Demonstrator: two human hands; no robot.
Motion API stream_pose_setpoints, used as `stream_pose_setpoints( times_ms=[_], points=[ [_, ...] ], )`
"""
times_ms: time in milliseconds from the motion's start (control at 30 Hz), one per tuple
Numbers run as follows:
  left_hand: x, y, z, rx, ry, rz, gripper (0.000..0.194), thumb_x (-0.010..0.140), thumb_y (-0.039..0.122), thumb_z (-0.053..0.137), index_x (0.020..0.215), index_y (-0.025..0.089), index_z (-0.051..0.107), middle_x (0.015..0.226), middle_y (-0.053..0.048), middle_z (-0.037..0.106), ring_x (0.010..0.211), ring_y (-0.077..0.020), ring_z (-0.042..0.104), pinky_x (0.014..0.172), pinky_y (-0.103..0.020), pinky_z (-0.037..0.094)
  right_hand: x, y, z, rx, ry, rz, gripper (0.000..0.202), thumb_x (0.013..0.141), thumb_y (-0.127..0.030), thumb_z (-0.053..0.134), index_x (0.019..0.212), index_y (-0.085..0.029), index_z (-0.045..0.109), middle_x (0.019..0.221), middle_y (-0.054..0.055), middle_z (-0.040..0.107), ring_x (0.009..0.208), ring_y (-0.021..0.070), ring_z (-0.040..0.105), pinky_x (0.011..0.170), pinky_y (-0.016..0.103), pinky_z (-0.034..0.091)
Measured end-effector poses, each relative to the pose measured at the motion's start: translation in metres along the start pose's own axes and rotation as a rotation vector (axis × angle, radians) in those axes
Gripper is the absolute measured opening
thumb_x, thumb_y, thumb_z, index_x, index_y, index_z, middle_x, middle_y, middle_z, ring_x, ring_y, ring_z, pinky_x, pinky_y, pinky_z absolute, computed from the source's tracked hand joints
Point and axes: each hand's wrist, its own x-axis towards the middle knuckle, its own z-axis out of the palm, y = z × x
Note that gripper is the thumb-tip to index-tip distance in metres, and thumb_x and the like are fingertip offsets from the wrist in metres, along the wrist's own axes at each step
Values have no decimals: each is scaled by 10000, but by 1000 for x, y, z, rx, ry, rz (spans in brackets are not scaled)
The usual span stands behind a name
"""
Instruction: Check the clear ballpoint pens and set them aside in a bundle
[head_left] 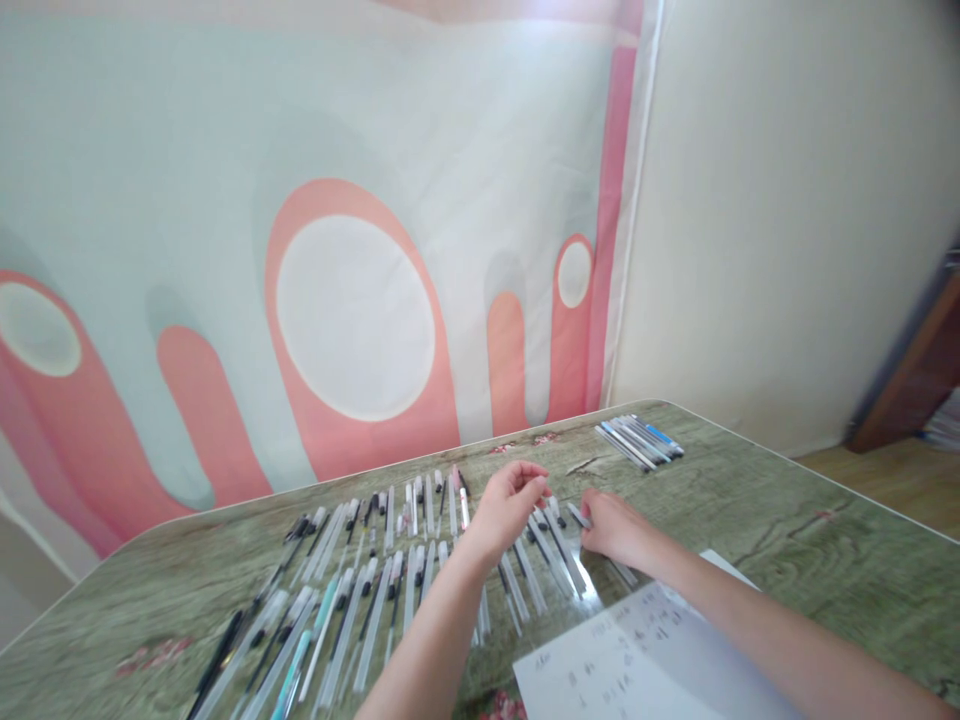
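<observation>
My left hand (510, 500) is raised over the middle of the pen rows, its fingers loosely curved and a small gap between thumb and forefinger. Nothing shows in it. Just below its fingertips lie several clear-barrelled pens (561, 553) with dark and whitish caps. To the right, my right hand (611, 525) has its fingers closed on a slim grey-white pen (577, 515), part of which is hidden under the hand. A teal pen (296, 660) stands out among the clear and black pens in the near left row.
A white sheet with handwriting (592, 665) lies at the front, partly under my right forearm. Farther back on the right is a neat group of pens (637, 440). The green marbled table (795, 530) meets a patterned backdrop (360, 455) behind.
</observation>
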Motion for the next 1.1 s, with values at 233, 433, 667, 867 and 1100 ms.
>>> stream_pose_setpoints(
  times_ms=[233, 433, 667, 867, 1100],
  points=[
    [3, -24, 12, -17, -14, -143, 107, 714, 225, 516, 739, 127, 551, 649, -27, 587, 514, -82, 487, 495, -196, 354, 11, 15, 0, 297, -33, 11, 185, 564, -104, 550, 731, -164, 498, 593, -25, 557, 445, 92, 509, 397, 183, 328],
    [-1, -43, 32, 44, 26, -176, 258, 725, 339, 535, 872, 129, 565, 642, -13, 562, 540, -114, 495, 479, -217, 352, 8, 8, -13, 687, -147, -63, 169, 634, -147, 525, 723, -199, 391, 490, -74, 511, 391, 85, 492, 359, 178, 384],
    [-4, -52, 40, -158, -24, -204, 369, 697, 494, 566, 769, 135, 520, 581, 18, 501, 492, -70, 404, 465, -197, 290, -9, -11, -22, 836, -222, -168, 170, 618, -115, 489, 719, -200, 382, 514, -68, 550, 403, 76, 490, 382, 180, 399],
    [-3, -52, 39, -233, 2, -167, 373, 643, 451, 643, 790, 134, 513, 625, 22, 512, 498, -55, 417, 482, -193, 289, -8, -11, -19, 865, -209, -190, 258, 601, -85, 467, 763, -221, 320, 482, -100, 523, 371, 72, 470, 363, 164, 356],
    [-5, -43, 38, -292, -29, -228, 296, 608, 345, 678, 747, 144, 512, 615, 13, 545, 498, -72, 465, 464, -197, 295, -8, -12, -14, 872, -256, -206, 320, 595, -93, 481, 794, -232, 272, 510, -112, 516, 388, 77, 486, 380, 172, 382]
  ],
)
